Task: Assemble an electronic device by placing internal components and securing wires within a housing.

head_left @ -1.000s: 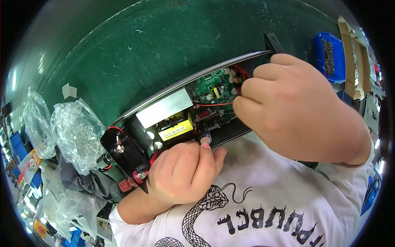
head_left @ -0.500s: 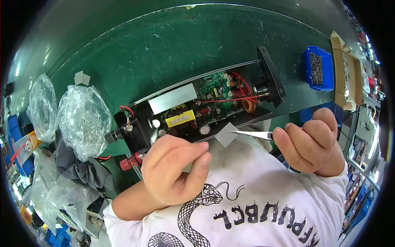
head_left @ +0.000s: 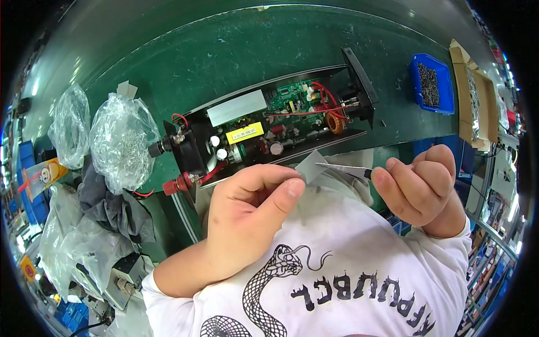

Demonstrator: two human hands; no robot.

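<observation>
Grey and thin, a square sheet (head_left: 316, 166) is positioned just right of the centre of the frame, between the two hands and below the lower edge of a black metal case (head_left: 360, 78). A slim pointed tool (head_left: 343, 169) is gripped in the curled fingers of the right hand (head_left: 418, 188), and its tip is laid against the sheet, probably so that the small piece can be handled finely. By the left hand (head_left: 244, 219), thumb and forefinger are brought close together at the sheet's lower left corner; whether the corner is actually pinched cannot be told. With both hands set low in the frame, the sheet is presumably kept near the body, where it can be watched closely.

The case is laid slantwise across the middle of the tabletop (head_left: 269, 53), so a green circuit board (head_left: 286, 100), a yellow block (head_left: 245, 133) and a silver bar (head_left: 237, 108) are exposed to easy reach. At upper right, screws (head_left: 429, 84) are contained by a blue bin (head_left: 450, 101), seemingly to prevent scattering, with a cardboard box (head_left: 464, 115) placed beside it. At left, small parts are gathered in a clear bag (head_left: 123, 143), above a dark grey cloth (head_left: 109, 202).
</observation>
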